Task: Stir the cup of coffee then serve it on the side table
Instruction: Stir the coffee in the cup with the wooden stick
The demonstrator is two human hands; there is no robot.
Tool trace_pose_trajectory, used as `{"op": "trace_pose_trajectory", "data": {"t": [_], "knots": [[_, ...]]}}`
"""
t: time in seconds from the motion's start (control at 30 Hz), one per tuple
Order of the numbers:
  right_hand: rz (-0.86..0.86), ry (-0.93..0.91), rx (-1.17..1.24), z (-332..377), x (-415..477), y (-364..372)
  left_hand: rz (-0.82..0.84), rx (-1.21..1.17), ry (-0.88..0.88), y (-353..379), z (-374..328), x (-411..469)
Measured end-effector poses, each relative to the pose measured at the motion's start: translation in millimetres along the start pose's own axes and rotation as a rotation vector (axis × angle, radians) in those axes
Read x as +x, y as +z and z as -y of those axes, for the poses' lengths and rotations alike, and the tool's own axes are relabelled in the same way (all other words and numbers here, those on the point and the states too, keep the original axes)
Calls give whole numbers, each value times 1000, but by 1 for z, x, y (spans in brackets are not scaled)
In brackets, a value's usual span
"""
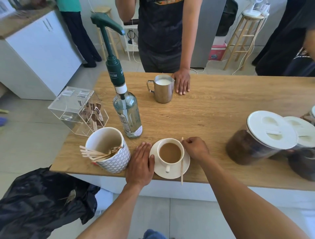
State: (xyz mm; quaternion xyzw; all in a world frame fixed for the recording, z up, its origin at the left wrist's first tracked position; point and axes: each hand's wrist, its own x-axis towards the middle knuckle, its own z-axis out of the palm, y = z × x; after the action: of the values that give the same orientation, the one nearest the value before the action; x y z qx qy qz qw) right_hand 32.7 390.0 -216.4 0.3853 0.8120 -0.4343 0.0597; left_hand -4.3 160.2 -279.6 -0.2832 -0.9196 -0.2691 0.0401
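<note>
Glossy ceramic cup (pixel 171 154), wooden stick (pixel 182 168), wood-grain table (pixel 213 110).

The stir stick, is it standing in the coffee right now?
No, the stir stick lies across the saucer beside the cup, with the right hand pinching its far end.

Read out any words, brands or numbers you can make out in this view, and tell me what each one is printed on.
"...SSEIRE": white letters on the green pump collar of the syrup bottle; the start is cut off by the curve.
Bottle's back label: print too small to read.
Shirt print of the person across the table: too blurred and cropped to read.
Pink box on the floor: markings unreadable.
</note>
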Motion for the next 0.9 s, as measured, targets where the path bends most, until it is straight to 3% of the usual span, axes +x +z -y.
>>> {"op": "trace_pose_trajectory", "data": {"t": [0.23,0.5,0.7,0.9], "knots": [[3,3,128,-4,-4,-11,2,1,15,0,4,0],[34,55,496,-5,-11,-54,-9,-14,15,1,4,0],[27,-74,645,12,-27,-71,-4,-11,1,1,3,-1],[-199,-334,512,30,-49,-74,4,-9,-8,2,5,0]]}}
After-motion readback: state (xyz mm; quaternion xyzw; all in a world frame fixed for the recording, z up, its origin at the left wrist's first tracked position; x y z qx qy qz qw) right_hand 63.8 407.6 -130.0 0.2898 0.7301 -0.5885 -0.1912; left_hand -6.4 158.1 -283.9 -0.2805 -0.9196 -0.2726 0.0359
